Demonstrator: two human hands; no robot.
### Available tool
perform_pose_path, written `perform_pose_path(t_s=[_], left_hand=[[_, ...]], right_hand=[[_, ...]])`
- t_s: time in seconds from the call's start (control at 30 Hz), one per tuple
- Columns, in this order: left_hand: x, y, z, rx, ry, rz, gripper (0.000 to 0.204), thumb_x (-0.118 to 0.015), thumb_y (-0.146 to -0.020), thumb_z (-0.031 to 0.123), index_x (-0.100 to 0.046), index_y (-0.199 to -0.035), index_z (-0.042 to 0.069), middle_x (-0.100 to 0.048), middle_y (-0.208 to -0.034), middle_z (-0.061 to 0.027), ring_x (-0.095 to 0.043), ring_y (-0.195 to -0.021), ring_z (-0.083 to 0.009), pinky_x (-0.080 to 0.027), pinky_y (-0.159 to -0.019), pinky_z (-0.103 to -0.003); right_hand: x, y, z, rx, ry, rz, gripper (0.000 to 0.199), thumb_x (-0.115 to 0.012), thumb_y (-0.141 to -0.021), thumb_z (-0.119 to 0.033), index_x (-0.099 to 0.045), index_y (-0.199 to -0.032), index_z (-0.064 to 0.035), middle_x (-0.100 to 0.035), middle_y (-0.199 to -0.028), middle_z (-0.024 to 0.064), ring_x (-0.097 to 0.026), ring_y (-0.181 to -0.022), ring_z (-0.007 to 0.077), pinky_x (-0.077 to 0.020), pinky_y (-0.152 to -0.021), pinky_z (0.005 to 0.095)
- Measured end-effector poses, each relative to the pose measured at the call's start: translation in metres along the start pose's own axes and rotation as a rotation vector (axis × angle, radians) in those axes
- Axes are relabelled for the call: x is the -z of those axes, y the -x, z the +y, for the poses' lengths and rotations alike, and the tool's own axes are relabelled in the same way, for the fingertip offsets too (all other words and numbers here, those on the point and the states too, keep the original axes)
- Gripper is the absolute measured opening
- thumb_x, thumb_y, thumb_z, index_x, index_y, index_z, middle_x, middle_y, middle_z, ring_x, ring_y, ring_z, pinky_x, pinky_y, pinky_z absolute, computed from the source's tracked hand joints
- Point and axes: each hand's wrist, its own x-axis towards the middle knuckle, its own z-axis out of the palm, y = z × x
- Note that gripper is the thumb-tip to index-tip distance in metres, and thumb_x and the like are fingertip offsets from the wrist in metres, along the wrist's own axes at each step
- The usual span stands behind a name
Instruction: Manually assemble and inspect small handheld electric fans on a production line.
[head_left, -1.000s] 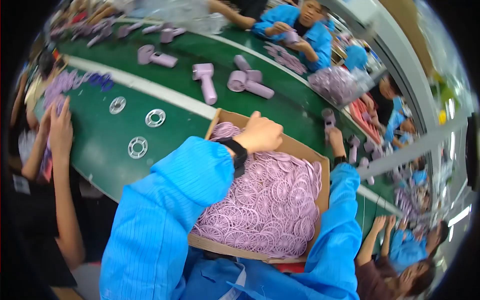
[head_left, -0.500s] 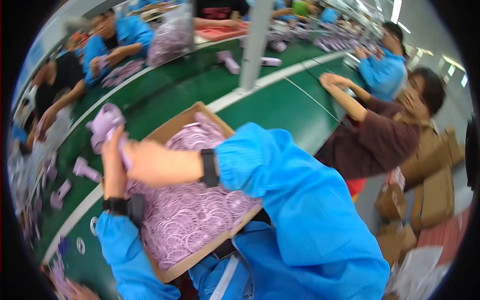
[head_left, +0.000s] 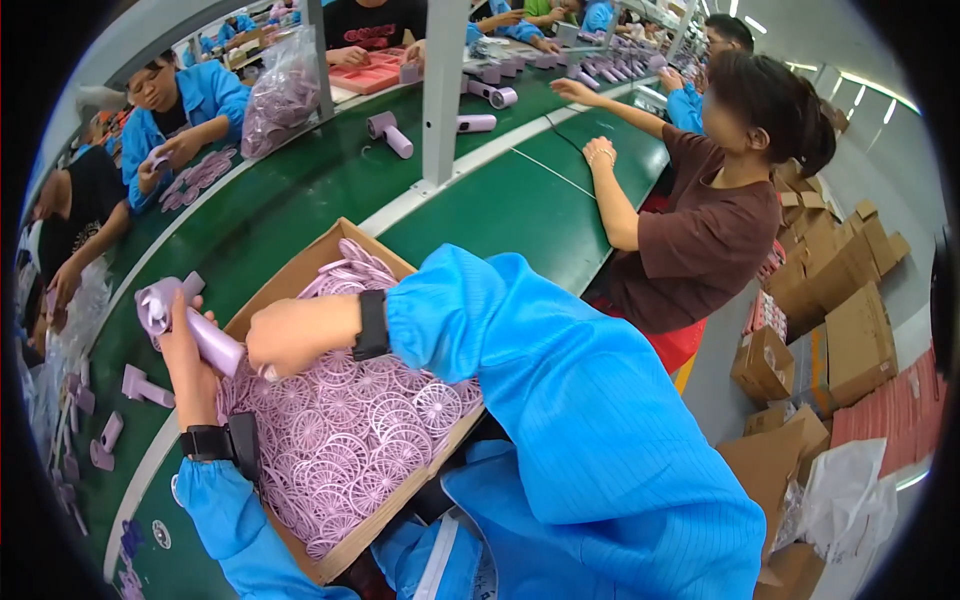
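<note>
My left hand (head_left: 188, 370) grips a pale purple hair dryer body (head_left: 185, 325) over the left edge of a cardboard box (head_left: 395, 500). My right hand (head_left: 290, 335), in a blue sleeve with a black wristband, closes on the dryer's handle end from the right. The box is full of round purple grille rings (head_left: 365, 430) and sits on my lap at the edge of the green conveyor belt (head_left: 300, 200).
More purple dryer bodies (head_left: 390, 132) lie on the belt, and small parts (head_left: 120, 400) at its left. A person in a brown shirt (head_left: 700, 220) works close on my right. Workers in blue (head_left: 180, 110) sit across. Cardboard boxes (head_left: 840, 310) pile on the floor right.
My view has swung right along the belt. Both hands have come together on the dryer body at the box's left edge; a second ago my right hand rested on the box's far rim.
</note>
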Motion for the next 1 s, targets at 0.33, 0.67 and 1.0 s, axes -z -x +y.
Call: perform_pose_path(t_s=[0.33, 0.67, 1.0], left_hand=[[-0.028, 0.025, 0.009, -0.309, 0.015, -0.153, 0.076, -0.070, -0.079, 0.008, -0.026, -0.141, 0.014, -0.052, -0.115, -0.0076, -0.057, -0.094, -0.0148, -0.052, -0.073, -0.031], [-0.039, 0.036, 0.013, -0.491, 0.147, -0.283, 0.095, -0.074, -0.070, -0.003, -0.019, -0.145, 0.013, -0.050, -0.118, -0.0100, -0.059, -0.094, -0.0156, -0.051, -0.080, -0.028], [-0.037, 0.032, 0.012, -0.634, 0.068, -0.261, 0.093, -0.071, -0.075, -0.003, -0.014, -0.147, 0.012, -0.059, -0.094, -0.0089, -0.061, -0.081, -0.0140, -0.052, -0.068, -0.026]], right_hand=[[0.019, -0.017, 0.020, -0.224, -1.490, 0.720, 0.019, -0.055, -0.088, 0.000, -0.058, -0.107, 0.0004, -0.062, -0.098, 0.0111, -0.063, -0.084, 0.0192, -0.0557, -0.066, 0.0306], [0.022, 0.003, 0.026, -0.237, -1.600, 0.624, 0.021, -0.051, -0.092, -0.003, -0.052, -0.113, -0.0023, -0.056, -0.107, 0.0074, -0.057, -0.102, 0.0181, -0.0509, -0.087, 0.0334], [0.033, 0.001, 0.030, -0.193, -1.661, 0.531, 0.024, -0.047, -0.094, -0.007, -0.050, -0.117, 0.0003, -0.056, -0.113, 0.0120, -0.060, -0.101, 0.0240, -0.0489, -0.092, 0.0385]])
